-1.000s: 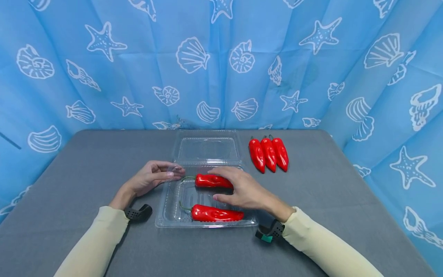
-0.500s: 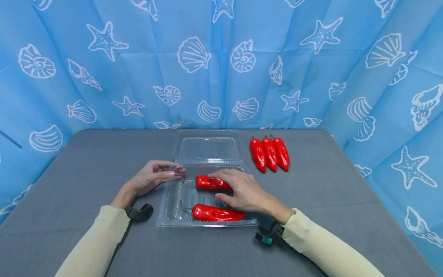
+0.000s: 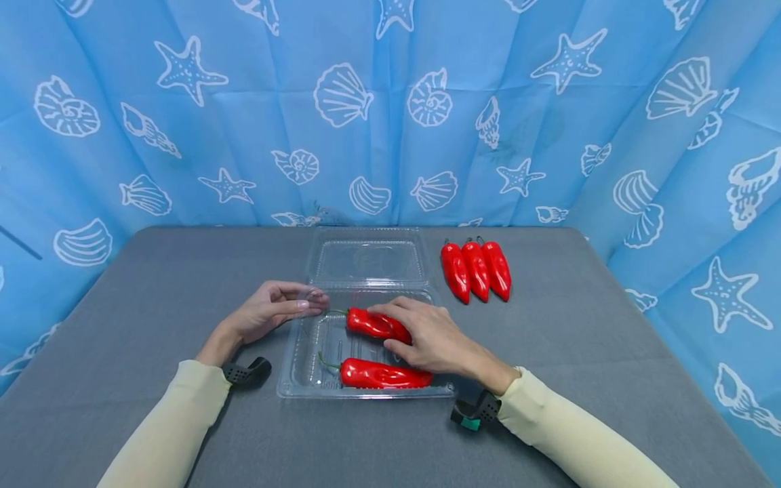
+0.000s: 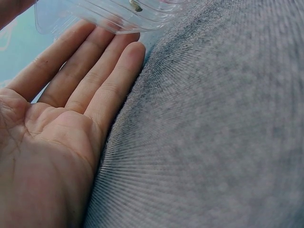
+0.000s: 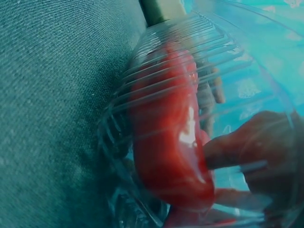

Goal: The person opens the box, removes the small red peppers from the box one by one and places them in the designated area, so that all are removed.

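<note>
A clear plastic clamshell box (image 3: 283, 379) lies with its base toward me. Two long red peppers are in the base, stems pointing left. My right hand (image 3: 427, 335) grips the far red pepper (image 3: 372, 323) from above, covering its tip end. The near red pepper (image 3: 384, 375) lies along the front wall; in the right wrist view a red pepper (image 5: 166, 123) shows through the ribbed wall, fingers (image 5: 228, 152) behind it. My left hand (image 3: 274, 312) is at the box's left rim. In the left wrist view its fingers (image 4: 109, 90) extend straight, tips against the clear plastic.
Three more red peppers (image 3: 476, 271) lie side by side on the grey tablecloth (image 3: 567, 325), right of the box. The open clear lid (image 3: 366, 261) lies behind the base. A blue shell-print curtain (image 3: 390, 135) hangs behind the table.
My right hand has shifted slightly toward me and right. The far pepper has tilted, its tip end now nearer me than its stem end. My left hand stays at the rim.
</note>
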Available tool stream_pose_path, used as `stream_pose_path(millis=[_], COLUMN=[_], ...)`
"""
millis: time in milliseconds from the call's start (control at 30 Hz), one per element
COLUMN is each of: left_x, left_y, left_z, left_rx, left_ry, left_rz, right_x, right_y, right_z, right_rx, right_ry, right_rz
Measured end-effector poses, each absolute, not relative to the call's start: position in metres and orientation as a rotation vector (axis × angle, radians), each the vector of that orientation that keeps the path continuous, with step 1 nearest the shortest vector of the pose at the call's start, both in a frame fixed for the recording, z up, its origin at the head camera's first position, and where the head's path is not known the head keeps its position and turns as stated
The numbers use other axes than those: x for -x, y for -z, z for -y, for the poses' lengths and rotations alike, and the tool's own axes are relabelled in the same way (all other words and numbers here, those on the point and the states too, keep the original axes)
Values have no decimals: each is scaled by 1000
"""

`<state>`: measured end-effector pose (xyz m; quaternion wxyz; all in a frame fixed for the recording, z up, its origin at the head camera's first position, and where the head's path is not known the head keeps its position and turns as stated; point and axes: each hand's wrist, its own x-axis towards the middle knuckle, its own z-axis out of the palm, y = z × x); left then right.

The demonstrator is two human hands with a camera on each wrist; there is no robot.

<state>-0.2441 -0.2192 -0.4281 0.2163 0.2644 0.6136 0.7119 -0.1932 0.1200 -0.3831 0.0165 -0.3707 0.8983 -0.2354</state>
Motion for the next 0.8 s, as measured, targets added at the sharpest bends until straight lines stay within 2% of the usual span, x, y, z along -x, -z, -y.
stream_pose_path(millis=[800], left_x=[244], left_y=[428], left_z=[220], left_rx=[-747], left_ry=[-1961], left_rz=[-1707], right_x=[192], right_y=[382], right_z=[-122], right_rx=[1299], right_ry=[550], right_rz=[-2759])
